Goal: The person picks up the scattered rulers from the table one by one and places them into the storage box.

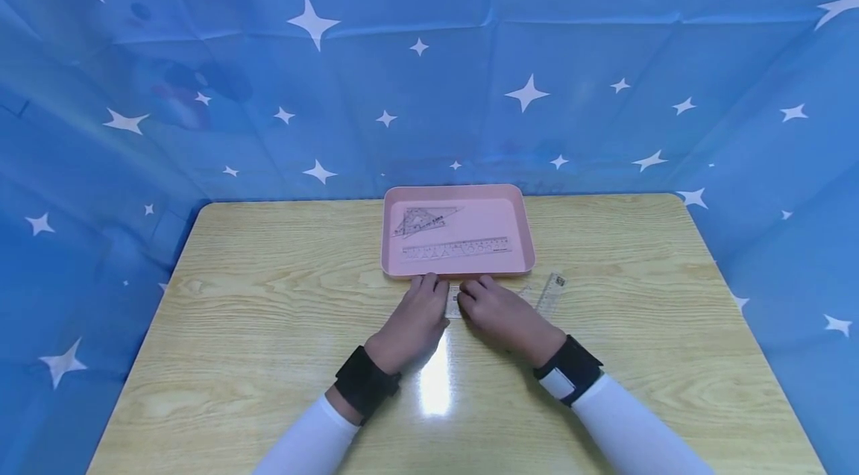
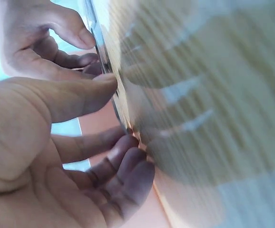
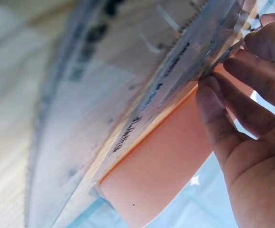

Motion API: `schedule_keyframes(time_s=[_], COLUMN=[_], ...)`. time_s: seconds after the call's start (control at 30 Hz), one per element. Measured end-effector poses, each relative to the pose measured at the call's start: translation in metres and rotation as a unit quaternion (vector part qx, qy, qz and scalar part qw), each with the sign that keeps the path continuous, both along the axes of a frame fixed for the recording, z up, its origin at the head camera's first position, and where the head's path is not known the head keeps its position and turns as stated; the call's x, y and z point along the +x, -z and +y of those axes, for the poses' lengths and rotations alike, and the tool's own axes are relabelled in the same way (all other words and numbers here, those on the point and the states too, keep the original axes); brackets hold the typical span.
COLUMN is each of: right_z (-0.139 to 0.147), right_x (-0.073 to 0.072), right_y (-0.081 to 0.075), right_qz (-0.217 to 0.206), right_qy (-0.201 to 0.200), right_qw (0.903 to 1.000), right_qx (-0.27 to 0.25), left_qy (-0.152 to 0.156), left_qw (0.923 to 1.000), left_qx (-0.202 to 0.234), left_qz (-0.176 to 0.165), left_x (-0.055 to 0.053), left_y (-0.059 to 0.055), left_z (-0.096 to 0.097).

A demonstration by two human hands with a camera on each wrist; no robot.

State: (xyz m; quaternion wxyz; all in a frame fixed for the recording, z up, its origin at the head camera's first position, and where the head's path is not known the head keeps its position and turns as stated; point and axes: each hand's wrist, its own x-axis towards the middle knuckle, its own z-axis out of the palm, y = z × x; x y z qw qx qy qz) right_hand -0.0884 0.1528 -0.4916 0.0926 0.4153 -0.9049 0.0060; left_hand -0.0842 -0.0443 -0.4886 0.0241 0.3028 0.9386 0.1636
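Note:
In front of the pink tray, both hands hold a flat clear plastic measuring piece [image 1: 453, 302] with dark printed marks. My left hand [image 1: 419, 315] pinches its left end, thumb [image 2: 92, 92] on one edge and fingertips [image 2: 130, 141] at the end close to the tray. From the other side my right hand [image 1: 499, 315] grips it between thumb and curled fingers [image 3: 211, 92], covering much of it, so its full shape is hidden. Just right of that hand a clear ruler [image 1: 551, 294] lies slanted on the table.
The pink tray [image 1: 526, 240] stands at the table's back edge, just beyond the fingertips. Inside it lie a clear ruler [image 1: 456, 248] and clear set squares [image 1: 424, 220] that overlap. Wood-grain table [image 1: 268, 296] spreads to both sides; a blue star-patterned cloth [image 1: 429, 124] hangs behind.

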Motion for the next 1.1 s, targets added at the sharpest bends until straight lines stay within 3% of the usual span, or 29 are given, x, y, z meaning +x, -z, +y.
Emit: schedule_keyframes(time_s=[0.4,0.53,0.77,1.0,1.1], right_z=[0.008,0.009,0.009,0.011,0.011], right_x=[-0.003,-0.004,-0.005,-0.003,-0.002], right_y=[-0.001,0.000,0.003,0.004,0.004], right_qz=[-0.031,-0.042,-0.044,-0.071,-0.089], right_qy=[-0.013,-0.014,-0.021,-0.011,-0.003], right_qw=[0.9991,0.9986,0.9979,0.9956,0.9940], right_qx=[-0.025,-0.028,-0.043,-0.060,-0.064], left_qy=[-0.029,-0.054,-0.092,-0.106,-0.112], left_qw=[0.9996,0.9976,0.9875,0.9785,0.9765], left_qx=[0.007,0.017,0.052,0.081,0.091], left_qz=[-0.002,-0.039,-0.117,-0.158,-0.160], left_x=[0.003,0.002,0.002,0.002,0.003], left_y=[-0.001,-0.001,-0.004,-0.004,-0.004], left_z=[-0.005,-0.003,0.000,0.003,0.002])
